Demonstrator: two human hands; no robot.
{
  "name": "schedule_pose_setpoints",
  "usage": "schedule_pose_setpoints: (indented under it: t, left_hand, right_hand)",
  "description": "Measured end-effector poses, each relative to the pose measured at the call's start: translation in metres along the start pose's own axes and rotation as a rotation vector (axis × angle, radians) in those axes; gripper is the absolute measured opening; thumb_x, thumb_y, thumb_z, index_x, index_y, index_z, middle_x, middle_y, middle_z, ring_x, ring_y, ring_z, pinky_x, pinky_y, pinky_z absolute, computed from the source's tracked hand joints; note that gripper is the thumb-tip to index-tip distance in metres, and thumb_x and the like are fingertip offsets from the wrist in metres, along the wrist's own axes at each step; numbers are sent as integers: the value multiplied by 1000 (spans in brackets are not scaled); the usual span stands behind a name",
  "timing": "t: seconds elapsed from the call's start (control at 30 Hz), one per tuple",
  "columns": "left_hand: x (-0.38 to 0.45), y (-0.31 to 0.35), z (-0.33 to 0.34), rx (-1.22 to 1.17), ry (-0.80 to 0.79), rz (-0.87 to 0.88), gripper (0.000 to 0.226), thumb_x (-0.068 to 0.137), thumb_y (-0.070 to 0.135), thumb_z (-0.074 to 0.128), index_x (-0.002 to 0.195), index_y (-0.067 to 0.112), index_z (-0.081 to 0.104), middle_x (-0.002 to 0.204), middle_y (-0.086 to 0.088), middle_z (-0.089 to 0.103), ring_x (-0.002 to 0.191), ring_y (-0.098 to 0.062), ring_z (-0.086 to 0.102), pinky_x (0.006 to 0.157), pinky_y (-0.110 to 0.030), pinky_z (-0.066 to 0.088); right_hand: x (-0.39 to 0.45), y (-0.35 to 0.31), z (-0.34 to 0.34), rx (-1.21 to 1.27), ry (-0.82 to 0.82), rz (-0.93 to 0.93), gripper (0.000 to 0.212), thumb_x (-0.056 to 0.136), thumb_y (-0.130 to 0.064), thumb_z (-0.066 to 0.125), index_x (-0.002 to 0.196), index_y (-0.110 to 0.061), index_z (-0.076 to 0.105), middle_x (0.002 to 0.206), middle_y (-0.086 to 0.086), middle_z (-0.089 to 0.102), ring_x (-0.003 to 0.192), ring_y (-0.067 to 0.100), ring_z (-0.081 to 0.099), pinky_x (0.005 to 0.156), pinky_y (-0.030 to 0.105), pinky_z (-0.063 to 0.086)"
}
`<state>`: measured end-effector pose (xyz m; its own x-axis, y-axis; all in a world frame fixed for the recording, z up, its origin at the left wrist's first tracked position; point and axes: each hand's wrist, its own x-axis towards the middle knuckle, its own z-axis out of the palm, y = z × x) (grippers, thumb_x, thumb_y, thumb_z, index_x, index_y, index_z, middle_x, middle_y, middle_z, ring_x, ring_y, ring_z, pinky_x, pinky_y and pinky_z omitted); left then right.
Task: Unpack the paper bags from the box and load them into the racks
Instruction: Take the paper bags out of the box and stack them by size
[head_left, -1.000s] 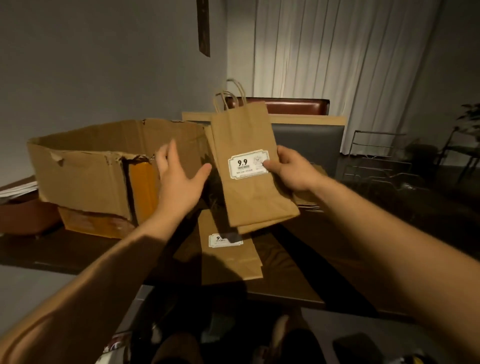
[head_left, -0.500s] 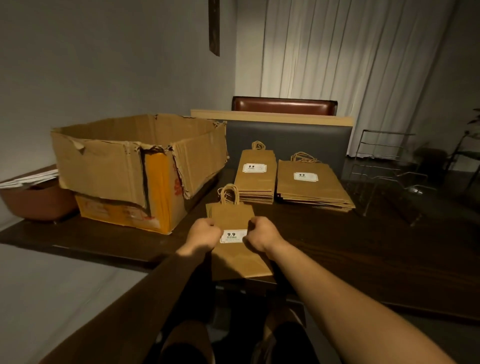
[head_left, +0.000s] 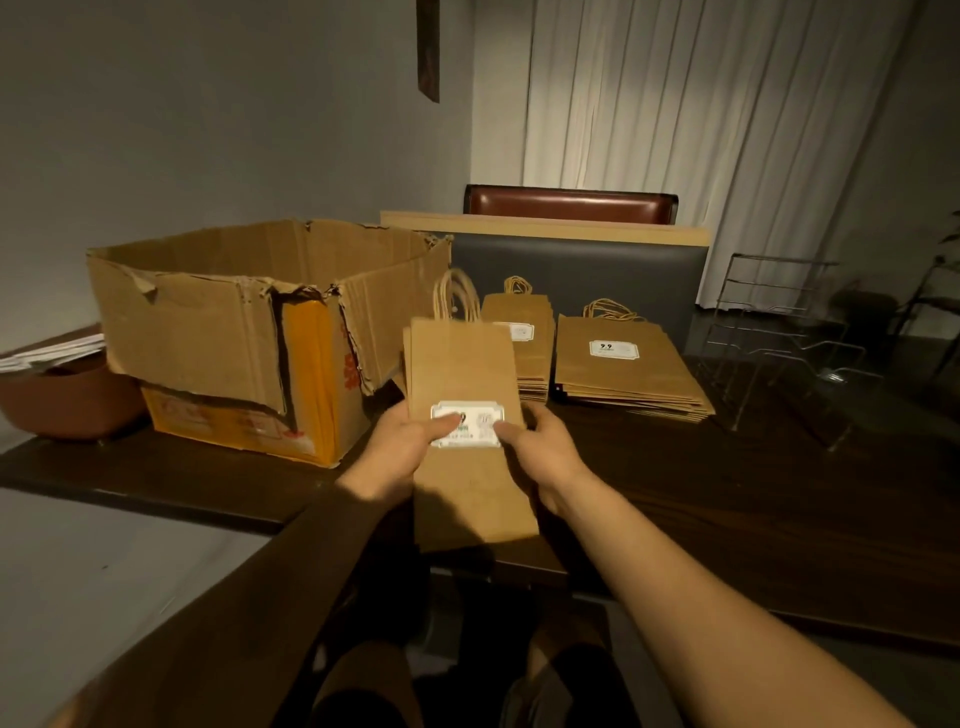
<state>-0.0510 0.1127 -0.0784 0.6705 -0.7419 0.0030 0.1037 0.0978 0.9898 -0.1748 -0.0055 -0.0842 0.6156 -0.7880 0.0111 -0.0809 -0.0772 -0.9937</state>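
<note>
I hold a small bundle of flat brown paper bags (head_left: 462, 364) upright above the table's near edge, handles up. My left hand (head_left: 402, 447) grips its left side with the thumb on the white label. My right hand (head_left: 540, 452) grips its right side, thumb also on the label. A torn cardboard box (head_left: 234, 332) stands open to the left. Behind the bundle lie two stacks of bags, a narrow stack (head_left: 524, 348) and a wider stack (head_left: 628, 374). Wire racks (head_left: 779, 332) stand at the right.
The dark wooden table (head_left: 753, 509) stretches to the right. A brown bowl (head_left: 67, 400) with papers sits at far left. A dark board (head_left: 571, 275) leans behind the stacks, with a chair back behind it. White curtains hang behind.
The bundle lay flat on the table under both hands half a second ago; now both hands have lifted it up and tilted it upright. Earlier still, only my right hand held a bag.
</note>
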Motion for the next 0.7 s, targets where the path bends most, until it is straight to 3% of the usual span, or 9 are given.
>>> schedule_pose_setpoints:
  t: [0.1, 0.2, 0.3, 0.43, 0.53, 0.7]
  left_hand:
    - [-2, 19, 3, -37, 3, 211, 32, 89, 9, 71, 120, 12, 65, 111, -8, 75, 102, -25, 72, 86, -40, 58]
    - [-9, 29, 11, 101, 56, 362, 27, 91, 23, 70, 117, 17, 66, 109, 1, 75, 103, -14, 71, 89, -32, 57]
    - [-13, 13, 12, 248, 66, 388, 34, 91, 36, 68, 121, 19, 66, 113, 6, 73, 108, -8, 68, 98, -32, 53]
    - [-20, -19, 10, 179, 61, 252, 66, 83, 51, 68, 138, 21, 46, 129, 2, 65, 119, -14, 63, 104, -45, 50]
    - [-15, -18, 5, 172, 26, 251, 59, 84, 39, 70, 135, 24, 44, 127, 1, 66, 115, -15, 65, 96, -40, 55]
    - [-10, -23, -1, 305, -38, 256, 52, 90, 4, 69, 128, 28, 44, 122, 6, 64, 113, -7, 62, 103, -40, 49]
  right_hand:
    - [-9, -19, -1, 0, 19, -304, 29, 100, -16, 55, 129, -21, 54, 121, -5, 67, 107, 5, 64, 91, 25, 53]
    - [-19, -22, 0, 19, 93, -466, 20, 102, -20, 52, 121, -25, 54, 115, -12, 66, 106, -3, 62, 89, 16, 51]
    - [-20, -3, 1, 41, 125, -447, 16, 103, -20, 51, 118, -21, 55, 111, -10, 66, 102, -4, 62, 87, 16, 50]
    - [-22, 15, 8, 10, 45, -304, 13, 106, -26, 44, 117, -28, 50, 107, -16, 65, 95, -12, 61, 79, 9, 47]
    - [-16, 6, 4, 27, 32, -243, 16, 105, -25, 44, 119, -20, 50, 105, -15, 66, 91, -8, 63, 69, 8, 46]
    - [-17, 12, 3, -78, -60, -167, 35, 99, -11, 51, 127, -29, 41, 113, -18, 60, 106, -3, 56, 74, 7, 42]
